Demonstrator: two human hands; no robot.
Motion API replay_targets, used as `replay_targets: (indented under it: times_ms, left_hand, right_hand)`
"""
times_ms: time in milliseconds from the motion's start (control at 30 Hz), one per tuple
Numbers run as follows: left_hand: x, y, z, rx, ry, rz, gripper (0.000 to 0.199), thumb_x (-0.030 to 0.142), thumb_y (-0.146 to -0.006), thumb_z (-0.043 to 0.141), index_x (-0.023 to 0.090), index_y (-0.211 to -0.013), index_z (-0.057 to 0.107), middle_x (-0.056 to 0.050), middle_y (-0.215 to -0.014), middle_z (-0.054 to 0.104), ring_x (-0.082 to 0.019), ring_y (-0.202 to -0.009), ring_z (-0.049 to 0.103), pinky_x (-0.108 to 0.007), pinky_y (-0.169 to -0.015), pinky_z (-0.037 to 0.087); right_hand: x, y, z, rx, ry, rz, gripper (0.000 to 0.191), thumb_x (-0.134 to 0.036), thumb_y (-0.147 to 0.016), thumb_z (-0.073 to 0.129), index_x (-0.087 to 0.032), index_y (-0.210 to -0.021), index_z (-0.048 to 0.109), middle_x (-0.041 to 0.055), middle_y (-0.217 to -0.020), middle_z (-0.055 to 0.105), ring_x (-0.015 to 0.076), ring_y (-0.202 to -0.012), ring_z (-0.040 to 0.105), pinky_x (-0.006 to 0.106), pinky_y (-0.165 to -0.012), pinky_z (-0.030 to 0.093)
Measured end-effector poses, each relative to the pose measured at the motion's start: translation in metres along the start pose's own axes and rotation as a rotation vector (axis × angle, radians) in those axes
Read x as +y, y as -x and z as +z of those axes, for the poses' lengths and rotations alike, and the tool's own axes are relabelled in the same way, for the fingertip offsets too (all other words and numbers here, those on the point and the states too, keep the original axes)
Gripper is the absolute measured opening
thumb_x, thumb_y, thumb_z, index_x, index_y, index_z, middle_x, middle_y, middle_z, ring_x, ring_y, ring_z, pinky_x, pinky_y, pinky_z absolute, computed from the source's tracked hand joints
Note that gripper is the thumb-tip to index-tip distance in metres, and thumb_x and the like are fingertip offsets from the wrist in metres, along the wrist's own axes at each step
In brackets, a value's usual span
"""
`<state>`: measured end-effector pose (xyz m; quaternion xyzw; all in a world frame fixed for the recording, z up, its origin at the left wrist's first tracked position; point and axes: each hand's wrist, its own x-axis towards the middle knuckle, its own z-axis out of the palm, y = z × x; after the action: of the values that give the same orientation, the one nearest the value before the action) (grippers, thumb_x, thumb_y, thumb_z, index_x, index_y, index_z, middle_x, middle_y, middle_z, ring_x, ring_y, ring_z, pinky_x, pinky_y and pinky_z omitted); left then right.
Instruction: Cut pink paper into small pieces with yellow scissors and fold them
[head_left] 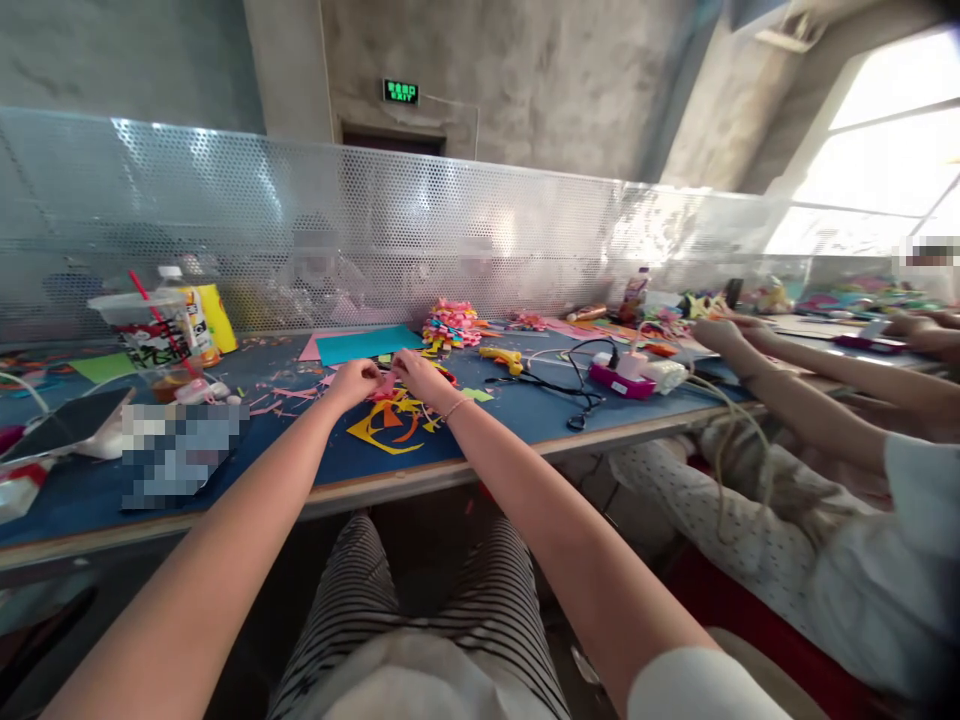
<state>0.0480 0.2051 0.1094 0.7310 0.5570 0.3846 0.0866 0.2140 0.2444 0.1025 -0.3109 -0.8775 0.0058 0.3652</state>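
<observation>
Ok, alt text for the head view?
Left hand and right hand work at a small pink piece above yellow paper scraps on a blue table; beyond lie a teal sheet and a multicoloured pile. A neighbour sits right.

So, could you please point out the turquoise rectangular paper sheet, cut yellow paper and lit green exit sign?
Turquoise sheet [366, 347]: head view, middle.
Cut yellow paper [366, 431]: head view, left part.
Green exit sign [400, 92]: head view, front face.

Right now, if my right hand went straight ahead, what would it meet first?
Your right hand would probably meet the blue sheet just beyond it, though this single view leaves depth unclear.
</observation>
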Motion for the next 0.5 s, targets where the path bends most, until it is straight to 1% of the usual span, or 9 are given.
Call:
replay_targets:
  times_ms: [67,133,200,233,333,400,433,467,500]
  left_hand:
    - [0.000,-0.001,-0.001,0.051,-0.032,-0.026,0.012,0.029,-0.068,0.052,0.018,-0.065,0.054,-0.003,-0.070,0.061,-0.016,-0.067,0.055,-0.025,-0.061,0.038]
    - [-0.002,-0.002,-0.001,0.105,-0.077,-0.051,0.010,0.027,-0.071,0.049,0.018,-0.067,0.051,-0.003,-0.070,0.059,-0.016,-0.067,0.054,-0.025,-0.060,0.037]
    - [-0.004,-0.003,-0.001,0.166,-0.133,-0.084,0.008,0.027,-0.073,0.046,0.019,-0.071,0.048,-0.002,-0.070,0.058,-0.016,-0.067,0.054,-0.025,-0.060,0.036]
    - [-0.004,-0.003,-0.001,0.192,-0.162,-0.094,0.008,0.027,-0.074,0.046,0.020,-0.074,0.047,-0.002,-0.070,0.057,-0.017,-0.067,0.054,-0.025,-0.059,0.036]
    - [-0.004,-0.004,-0.001,0.211,-0.183,-0.105,0.006,0.023,-0.079,0.039,0.021,-0.082,0.043,-0.002,-0.068,0.057,-0.017,-0.066,0.056,-0.025,-0.058,0.035]
    - [-0.002,-0.004,0.000,0.154,-0.139,-0.113,0.010,0.022,-0.082,0.033,0.021,-0.088,0.041,-0.001,-0.069,0.059,-0.016,-0.062,0.057,-0.025,-0.058,0.036]
    - [-0.001,-0.004,0.000,0.135,-0.138,-0.110,0.012,0.021,-0.083,0.031,0.021,-0.091,0.039,-0.001,-0.070,0.060,-0.016,-0.062,0.057,-0.026,-0.058,0.036]
    - [0.000,-0.003,0.000,0.121,-0.149,-0.105,0.013,0.021,-0.083,0.030,0.021,-0.094,0.038,-0.002,-0.073,0.062,-0.017,-0.062,0.058,-0.026,-0.058,0.037]
    - [0.001,-0.003,0.000,0.114,-0.172,-0.099,0.015,0.020,-0.084,0.030,0.020,-0.096,0.038,-0.003,-0.075,0.063,-0.017,-0.063,0.058,-0.027,-0.058,0.037]
  right_hand:
    - [0.000,-0.003,-0.002,0.037,-0.007,0.009,0.012,-0.015,-0.086,0.040,-0.015,-0.094,0.049,0.0049,-0.080,0.057,0.0156,-0.075,0.051,0.027,-0.071,0.041]
    - [-0.005,-0.001,-0.010,0.098,0.006,0.010,0.014,-0.013,-0.083,0.041,-0.015,-0.094,0.049,0.0057,-0.080,0.056,0.0163,-0.076,0.052,0.028,-0.071,0.042]
    - [-0.019,0.012,-0.027,0.233,0.029,-0.025,0.015,-0.013,-0.083,0.039,-0.016,-0.094,0.049,0.0079,-0.087,0.056,0.0174,-0.081,0.052,0.031,-0.074,0.043]
    - [-0.029,0.025,-0.037,0.341,0.045,-0.053,0.017,-0.014,-0.084,0.038,-0.017,-0.096,0.049,0.0088,-0.091,0.055,0.0180,-0.086,0.052,0.033,-0.078,0.042]
    - [-0.054,0.084,-0.065,0.658,0.146,-0.144,0.022,-0.015,-0.084,0.039,-0.020,-0.103,0.047,0.0085,-0.098,0.052,0.0196,-0.098,0.049,0.040,-0.088,0.039]
    - [-0.055,0.135,-0.076,0.822,0.243,-0.194,0.023,-0.015,-0.081,0.044,-0.023,-0.102,0.046,0.0071,-0.099,0.049,0.0203,-0.100,0.048,0.043,-0.089,0.039]
    - [-0.048,0.162,-0.079,0.887,0.278,-0.172,0.024,-0.016,-0.079,0.046,-0.023,-0.102,0.046,0.0069,-0.100,0.048,0.0207,-0.101,0.048,0.045,-0.089,0.039]
    - [-0.037,0.189,-0.080,0.939,0.286,-0.095,0.025,-0.017,-0.079,0.047,-0.023,-0.103,0.045,0.0077,-0.102,0.047,0.0210,-0.102,0.047,0.045,-0.089,0.039]
    - [-0.023,0.215,-0.079,0.975,0.275,0.035,0.027,-0.018,-0.079,0.047,-0.022,-0.106,0.045,0.0088,-0.105,0.046,0.0213,-0.104,0.046,0.045,-0.089,0.040]
